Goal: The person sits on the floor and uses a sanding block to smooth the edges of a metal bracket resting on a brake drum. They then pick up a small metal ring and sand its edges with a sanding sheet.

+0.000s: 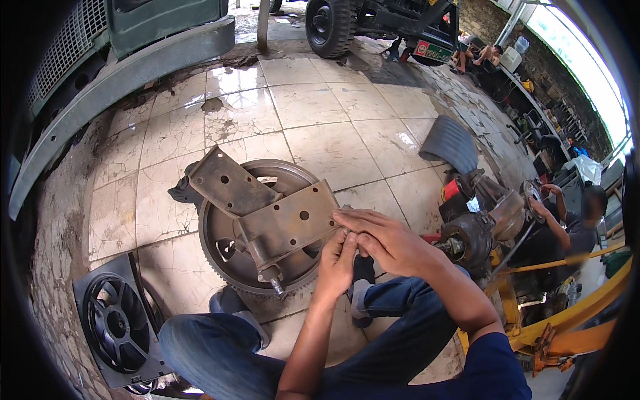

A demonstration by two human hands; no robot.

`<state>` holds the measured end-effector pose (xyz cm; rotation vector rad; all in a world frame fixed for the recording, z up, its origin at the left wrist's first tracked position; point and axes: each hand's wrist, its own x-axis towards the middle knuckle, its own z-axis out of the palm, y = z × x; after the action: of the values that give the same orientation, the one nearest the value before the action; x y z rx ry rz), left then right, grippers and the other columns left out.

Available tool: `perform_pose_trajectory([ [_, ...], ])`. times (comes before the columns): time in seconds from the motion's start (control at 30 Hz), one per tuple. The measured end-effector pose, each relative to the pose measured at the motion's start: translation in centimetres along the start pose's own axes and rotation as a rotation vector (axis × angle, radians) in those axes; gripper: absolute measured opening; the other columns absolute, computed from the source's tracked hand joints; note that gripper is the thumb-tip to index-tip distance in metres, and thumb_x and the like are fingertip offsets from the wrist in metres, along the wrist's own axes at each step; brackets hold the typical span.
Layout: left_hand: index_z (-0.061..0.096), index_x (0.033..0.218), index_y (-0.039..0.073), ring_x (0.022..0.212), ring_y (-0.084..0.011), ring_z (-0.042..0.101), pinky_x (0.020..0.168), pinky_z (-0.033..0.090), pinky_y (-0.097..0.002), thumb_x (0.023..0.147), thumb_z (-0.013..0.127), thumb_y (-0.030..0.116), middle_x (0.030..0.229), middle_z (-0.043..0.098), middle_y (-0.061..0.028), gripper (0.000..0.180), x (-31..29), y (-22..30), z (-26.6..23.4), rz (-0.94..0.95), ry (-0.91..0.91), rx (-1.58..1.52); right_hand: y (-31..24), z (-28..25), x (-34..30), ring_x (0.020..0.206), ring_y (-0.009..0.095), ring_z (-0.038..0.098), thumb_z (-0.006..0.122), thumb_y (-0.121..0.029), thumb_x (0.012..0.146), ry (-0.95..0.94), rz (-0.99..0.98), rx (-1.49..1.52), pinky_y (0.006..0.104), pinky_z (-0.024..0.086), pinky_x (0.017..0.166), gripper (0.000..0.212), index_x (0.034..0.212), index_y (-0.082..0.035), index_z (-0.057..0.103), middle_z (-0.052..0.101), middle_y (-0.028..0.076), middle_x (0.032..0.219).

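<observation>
My left hand [339, 261] and my right hand [387, 241] meet at the right end of a rusty flat steel bracket [287, 223] with several holes. The left fingers are pinched together, and the right fingers and thumb press over them. Anything between them is hidden. Under the bracket lies a large toothed metal wheel [220, 257] on the floor. A second rusty bracket [230, 183] rests across the wheel's far left side. A bolt-like fitting [271, 275] sticks out at the near bracket's lower left corner.
A radiator fan [117, 323] leans at lower left; a vehicle bumper [133, 83] runs along the upper left. Black cloth [183, 192] sits beside the wheel. Right are a curved grey sheet [450, 143], an axle assembly [490, 220], a yellow frame [567, 313] and a co-worker [567, 227].
</observation>
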<state>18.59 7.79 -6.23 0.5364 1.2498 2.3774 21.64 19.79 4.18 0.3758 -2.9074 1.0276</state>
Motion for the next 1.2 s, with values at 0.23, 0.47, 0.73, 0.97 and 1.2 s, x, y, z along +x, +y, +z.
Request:
perform_pose_trajectory([
  [0.23,0.063,0.1,-0.001,0.078,-0.0084,0.056,0.075,0.044,-0.0238,0.103,0.049,0.016,0.081,0.063,-0.0018,0.022,0.0,0.4,-0.8,-0.018,0.106,-0.015,-0.3,0.6,0.7,0.128,0.034,0.049,0.044,-0.016,0.1,-0.011,-0.033,0.021,0.0408,0.04,0.107,0.041,0.141,-0.007,0.048,0.053,0.016,0.139],
  [0.47,0.062,0.102,-0.002,0.081,-0.0082,0.052,0.074,0.043,-0.0256,0.102,0.05,0.017,0.088,0.061,-0.0015,0.022,0.2,0.5,-0.8,0.007,0.154,-0.008,-0.8,0.5,0.8,0.127,0.033,0.05,0.043,-0.017,0.101,-0.021,-0.04,-0.016,0.0399,0.041,0.106,0.04,0.139,-0.007,0.05,0.054,0.014,0.137],
  [0.73,0.06,0.107,-0.003,0.085,-0.0142,0.057,0.078,0.046,-0.0288,0.102,0.051,0.018,0.09,0.064,-0.0076,0.023,0.2,-1.1,-0.9,-0.016,0.141,0.147,-1.3,0.1,0.5,0.129,0.032,0.049,0.042,-0.019,0.101,-0.077,0.1,0.066,0.0404,0.038,0.109,0.04,0.137,-0.005,0.052,0.055,0.016,0.136],
  [0.97,0.056,0.116,-0.004,0.099,-0.0255,0.062,0.087,0.047,-0.0343,0.099,0.05,0.013,0.109,0.064,-0.0177,0.025,-0.2,-3.0,-0.5,0.045,0.121,0.306,0.1,0.9,0.6,0.13,0.033,0.046,0.042,-0.02,0.101,-0.07,-0.001,-0.151,0.0408,0.035,0.111,0.041,0.135,0.0,0.051,0.052,0.016,0.139],
  [1.2,0.055,0.119,-0.005,0.109,-0.0389,0.057,0.093,0.045,-0.0399,0.097,0.05,0.007,0.118,0.058,-0.0234,0.026,-0.2,-2.4,-0.3,0.218,0.035,0.426,0.3,0.9,1.3,0.13,0.032,0.048,0.043,-0.021,0.1,0.005,0.042,-0.226,0.0417,0.034,0.111,0.04,0.135,-0.001,0.052,0.053,0.015,0.138],
])
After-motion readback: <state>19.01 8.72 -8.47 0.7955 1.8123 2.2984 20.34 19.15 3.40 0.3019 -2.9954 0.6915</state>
